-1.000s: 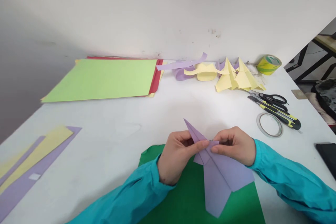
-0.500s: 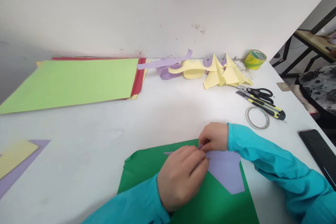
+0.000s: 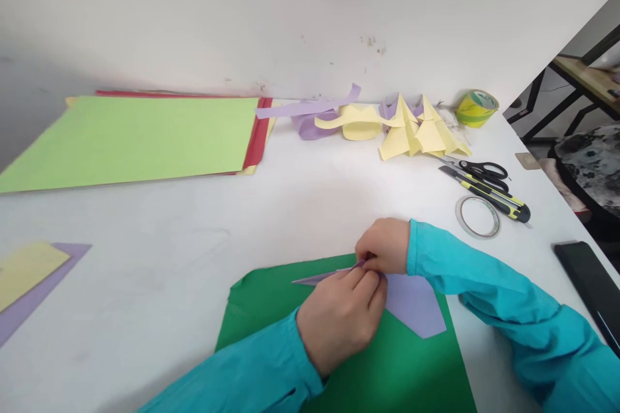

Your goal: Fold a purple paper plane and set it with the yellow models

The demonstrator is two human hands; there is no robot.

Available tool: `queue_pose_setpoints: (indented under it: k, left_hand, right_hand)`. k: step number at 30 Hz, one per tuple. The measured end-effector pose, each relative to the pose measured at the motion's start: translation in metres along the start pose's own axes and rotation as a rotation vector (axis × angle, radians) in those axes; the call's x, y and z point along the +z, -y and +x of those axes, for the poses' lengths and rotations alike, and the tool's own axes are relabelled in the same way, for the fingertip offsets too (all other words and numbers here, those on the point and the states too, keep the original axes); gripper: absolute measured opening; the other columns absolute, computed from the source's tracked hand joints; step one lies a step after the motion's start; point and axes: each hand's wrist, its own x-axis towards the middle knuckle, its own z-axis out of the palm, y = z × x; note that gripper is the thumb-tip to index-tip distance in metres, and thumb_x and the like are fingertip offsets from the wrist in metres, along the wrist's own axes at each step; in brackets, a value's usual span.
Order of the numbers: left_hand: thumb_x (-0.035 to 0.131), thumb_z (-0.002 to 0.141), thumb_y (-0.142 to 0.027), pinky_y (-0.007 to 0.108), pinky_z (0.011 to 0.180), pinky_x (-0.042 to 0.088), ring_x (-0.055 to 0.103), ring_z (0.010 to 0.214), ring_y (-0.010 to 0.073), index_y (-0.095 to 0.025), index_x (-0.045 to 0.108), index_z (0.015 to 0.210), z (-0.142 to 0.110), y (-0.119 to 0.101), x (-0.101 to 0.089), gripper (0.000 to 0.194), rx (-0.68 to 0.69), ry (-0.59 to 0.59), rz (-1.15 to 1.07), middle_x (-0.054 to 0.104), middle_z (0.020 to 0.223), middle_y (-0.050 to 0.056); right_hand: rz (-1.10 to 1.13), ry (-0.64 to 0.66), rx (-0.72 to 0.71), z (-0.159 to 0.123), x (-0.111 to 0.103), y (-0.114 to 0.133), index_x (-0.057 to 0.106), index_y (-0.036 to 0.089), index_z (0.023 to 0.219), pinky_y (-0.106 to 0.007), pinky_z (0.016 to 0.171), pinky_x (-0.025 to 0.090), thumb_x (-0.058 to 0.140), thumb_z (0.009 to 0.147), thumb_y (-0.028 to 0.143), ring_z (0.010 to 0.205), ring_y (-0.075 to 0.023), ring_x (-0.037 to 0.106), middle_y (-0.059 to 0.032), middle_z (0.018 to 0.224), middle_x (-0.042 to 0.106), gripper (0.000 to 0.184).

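Observation:
A folded sheet of purple paper [image 3: 417, 305] lies over a green sheet [image 3: 271, 300], its pointed end sticking out to the left and its wide end to the right. My left hand [image 3: 341, 316] is closed around the middle of the purple paper, covering much of it. Just beyond, my right hand [image 3: 385, 245] pinches a raised fold of the same paper, fingertips close to those of the left. The fold between the fingers is partly hidden.
Against the wall lie light green sheets [image 3: 130, 139], curled paper strips [image 3: 361, 122] and yellow folded shapes [image 3: 411, 129]. To the right are yellow tape [image 3: 477, 108], scissors [image 3: 484, 171], a utility knife [image 3: 489, 195], a clear tape roll [image 3: 478, 217] and a black phone [image 3: 588, 284]. Paper pieces [image 3: 33, 277] lie left.
My right hand has shifted slightly left along the fold. More of the purple paper's pointed left end shows now. The view has tilted a little.

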Motion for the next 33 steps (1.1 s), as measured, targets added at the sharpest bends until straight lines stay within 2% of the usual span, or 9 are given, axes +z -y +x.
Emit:
queue_pose_setpoints:
  k: [4,7,9,11,14,18,27,30,33]
  left_hand:
    - [0.038,0.078,-0.004,0.033,0.047,0.05,0.059,0.06,0.0217,-0.009,0.059,0.078,0.011,-0.001,0.0,0.021,-0.023,0.196,0.03,0.061,0.071,0.011]
    - [0.039,0.076,-0.003,0.032,0.044,0.049,0.058,0.055,0.0207,-0.011,0.055,0.075,0.027,0.003,0.0,0.018,-0.043,0.428,-0.029,0.058,0.066,0.007]
    - [0.038,0.078,-0.003,0.031,0.043,0.048,0.058,0.053,0.0206,-0.012,0.054,0.08,0.037,0.006,0.002,0.018,-0.058,0.511,-0.057,0.058,0.066,0.007]
    - [0.038,0.079,-0.004,0.031,0.041,0.046,0.059,0.052,0.0211,-0.012,0.054,0.086,0.042,0.009,0.006,0.019,-0.074,0.537,-0.072,0.058,0.068,0.006]
    - [0.038,0.079,-0.005,0.029,0.04,0.044,0.059,0.051,0.0207,-0.013,0.054,0.089,0.042,0.013,0.013,0.02,-0.091,0.516,-0.08,0.059,0.069,0.006]
    - [0.041,0.077,-0.004,0.026,0.04,0.041,0.056,0.047,0.0172,-0.015,0.054,0.081,0.036,0.016,0.017,0.017,-0.103,0.454,-0.106,0.057,0.063,0.004]
    - [0.039,0.079,-0.008,0.024,0.036,0.035,0.051,0.042,0.016,-0.015,0.052,0.071,0.035,0.011,0.025,0.017,-0.11,0.304,-0.098,0.054,0.057,0.002]
    - [0.037,0.085,-0.018,0.025,0.038,0.036,0.052,0.044,0.0151,-0.015,0.055,0.087,0.035,0.013,0.032,0.018,-0.212,0.227,-0.106,0.057,0.064,0.002]
    - [0.037,0.088,-0.027,0.023,0.041,0.036,0.053,0.048,0.0137,-0.017,0.055,0.095,0.035,0.014,0.034,0.022,-0.244,0.245,-0.143,0.059,0.068,0.002]
  right_hand:
    - [-0.012,-0.28,0.089,-0.01,-0.011,-0.007,0.063,0.013,0.076,-0.025,0.054,0.034,0.068,0.066,0.032,0.065,-0.0155,0.054,-0.0051,0.072,0.063,0.022]
    - [0.051,-0.371,0.138,-0.035,-0.019,-0.028,0.06,0.015,0.072,-0.022,0.055,0.036,0.053,0.081,0.033,0.058,-0.0098,0.051,-0.001,0.065,0.06,0.022]
    - [0.199,-0.511,0.17,-0.054,-0.016,-0.043,0.06,0.015,0.07,-0.022,0.054,0.037,0.057,0.077,0.03,0.055,-0.0092,0.049,0.0,0.062,0.059,0.017]
    - [0.292,-0.524,0.15,-0.071,-0.003,-0.055,0.061,0.016,0.07,-0.022,0.053,0.039,0.058,0.076,0.028,0.054,-0.0093,0.05,-0.0002,0.062,0.059,0.014]
    - [0.269,-0.588,0.079,-0.085,0.024,-0.064,0.062,0.015,0.089,-0.025,0.059,0.042,0.053,0.08,0.028,0.062,-0.0116,0.052,-0.0036,0.07,0.058,0.019]
    - [0.262,-0.677,0.031,-0.085,0.049,-0.064,0.063,0.017,0.094,-0.026,0.061,0.045,0.055,0.08,0.031,0.069,-0.0139,0.052,-0.0062,0.078,0.057,0.022]
    - [0.384,-0.704,-0.04,-0.07,0.046,-0.059,0.064,0.017,0.077,-0.027,0.065,0.045,0.061,0.075,0.022,0.071,-0.0136,0.054,-0.0042,0.075,0.057,0.006]
    - [0.416,-0.682,-0.001,-0.074,0.045,-0.06,0.063,0.018,0.089,-0.027,0.066,0.046,0.059,0.076,0.023,0.071,-0.0131,0.053,-0.005,0.082,0.057,0.015]
    - [0.457,-0.647,0.013,-0.082,0.044,-0.064,0.06,0.018,0.099,-0.028,0.068,0.047,0.062,0.073,0.026,0.075,-0.0139,0.053,-0.0061,0.089,0.056,0.027]
